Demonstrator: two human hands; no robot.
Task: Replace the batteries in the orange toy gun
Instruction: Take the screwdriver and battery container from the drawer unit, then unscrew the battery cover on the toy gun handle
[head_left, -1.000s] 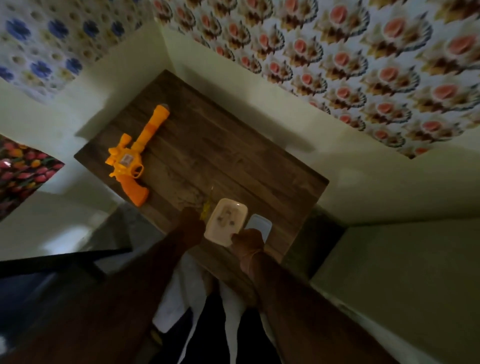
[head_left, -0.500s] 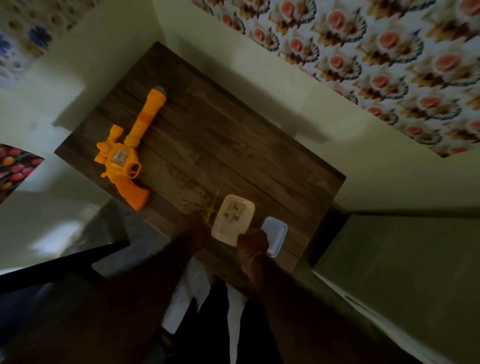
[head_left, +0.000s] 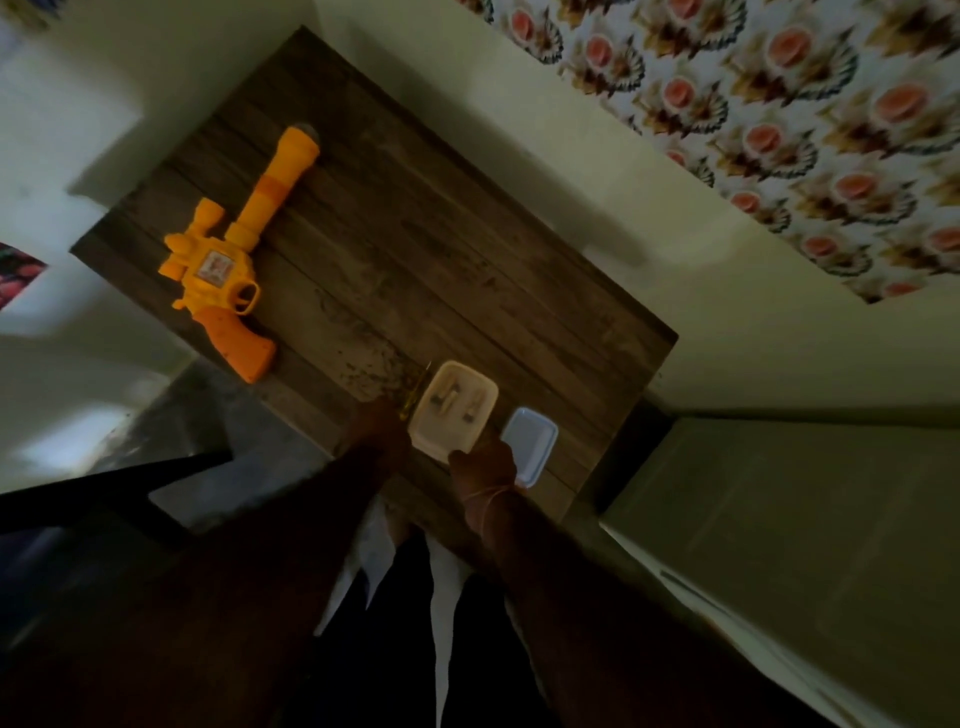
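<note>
At the left of the dark wooden table (head_left: 467, 260) the orange toy gun (head_left: 236, 254) lies flat on its side, barrel toward the far edge and grip toward the near edge, well apart from both hands; it lies on the same spot of the boards as a second ago, untouched, and only sits lower and more central in the view because the head camera has tilted. Nearer the middle, the left hand (head_left: 376, 428) rests on the near part of the table, its fingers at the handle end of a thin yellow-handled tool (head_left: 413, 397) that lies just beside the tub; the hand is too dark to tell whether it grips the tool or merely touches it, and it has hardly shifted from the earlier frames. Just right of the tool stands a small open plastic tub (head_left: 452, 410) holding a few small cylinders, probably batteries (head_left: 449, 400), too blurred to count. The right hand (head_left: 483, 460) stays at the tub's near right corner, fingers touching its rim; how far they curl cannot be made out. At the right lies the tub's pale lid (head_left: 532, 439), flat, beside the tub and the right hand, as before.
</note>
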